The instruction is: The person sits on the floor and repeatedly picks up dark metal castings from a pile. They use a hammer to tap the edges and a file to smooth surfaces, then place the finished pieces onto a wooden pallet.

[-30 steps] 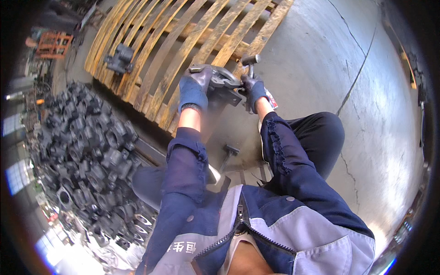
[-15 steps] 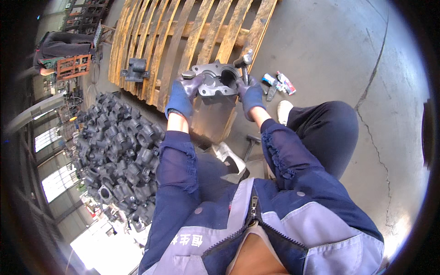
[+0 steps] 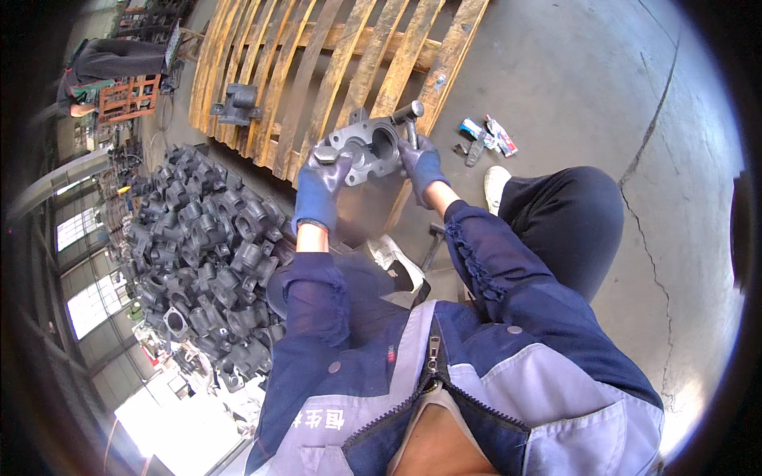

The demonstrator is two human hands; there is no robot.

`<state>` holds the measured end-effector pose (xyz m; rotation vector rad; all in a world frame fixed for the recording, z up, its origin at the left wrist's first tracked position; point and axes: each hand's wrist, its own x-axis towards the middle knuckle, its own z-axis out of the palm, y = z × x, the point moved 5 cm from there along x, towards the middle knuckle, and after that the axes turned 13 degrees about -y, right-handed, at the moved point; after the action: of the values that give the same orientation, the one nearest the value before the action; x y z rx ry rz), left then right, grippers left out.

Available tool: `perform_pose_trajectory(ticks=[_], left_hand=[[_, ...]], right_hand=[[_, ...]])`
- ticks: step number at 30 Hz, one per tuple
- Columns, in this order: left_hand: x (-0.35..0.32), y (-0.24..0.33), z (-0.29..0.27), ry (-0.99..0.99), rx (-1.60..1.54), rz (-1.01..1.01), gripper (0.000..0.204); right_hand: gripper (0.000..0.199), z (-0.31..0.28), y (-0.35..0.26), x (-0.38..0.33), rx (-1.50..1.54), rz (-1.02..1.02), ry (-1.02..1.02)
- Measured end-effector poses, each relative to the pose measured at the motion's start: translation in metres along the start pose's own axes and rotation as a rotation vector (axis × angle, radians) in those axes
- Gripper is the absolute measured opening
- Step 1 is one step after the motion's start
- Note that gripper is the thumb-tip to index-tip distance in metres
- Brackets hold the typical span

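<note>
A grey metal casting with a flanged face and two round openings is held tilted between my gloved hands. My left hand is closed at its left side, with a metal piece with a rounded, flat end also in its grip; the rest of that piece is hidden. My right hand grips the handle of a hammer, head up, and presses against the casting's right side. Below the casting, its support is blurred and partly hidden.
A slatted wooden pallet lies ahead, bearing another casting. A large heap of dark castings rises on the left. Tubes and a dark object lie right. A second hammer-like tool is near my foot. Someone stands far left.
The casting has turned from lying nearly level to tilted, its left side lower, and shifted slightly left. Both hands moved with it, and the hammer head has swung left.
</note>
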<state>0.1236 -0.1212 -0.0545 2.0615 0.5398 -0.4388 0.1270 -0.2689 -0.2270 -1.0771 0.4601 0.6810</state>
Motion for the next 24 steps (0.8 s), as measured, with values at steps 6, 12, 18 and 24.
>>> perform_pose_trajectory(ticks=[6, 12, 18, 24], left_hand=[[-0.022, -0.004, 0.033, 0.034, 0.039, 0.124, 0.043], [-0.017, -0.008, 0.038, 0.156, -0.26, 0.143, 0.041], [-0.01, 0.011, 0.043, 0.17, 0.096, -0.012, 0.052], [-0.016, 0.03, 0.042, 0.082, 0.052, 0.092, 0.045]], right_hand=[[0.024, -0.007, -0.006, -0.024, -0.084, 0.022, -0.032], [0.027, -0.021, 0.013, -0.052, -0.056, 0.003, 0.015], [0.029, -0.023, 0.014, -0.063, -0.252, 0.038, -0.009], [0.037, -0.021, -0.006, -0.083, -0.669, -0.104, 0.077]])
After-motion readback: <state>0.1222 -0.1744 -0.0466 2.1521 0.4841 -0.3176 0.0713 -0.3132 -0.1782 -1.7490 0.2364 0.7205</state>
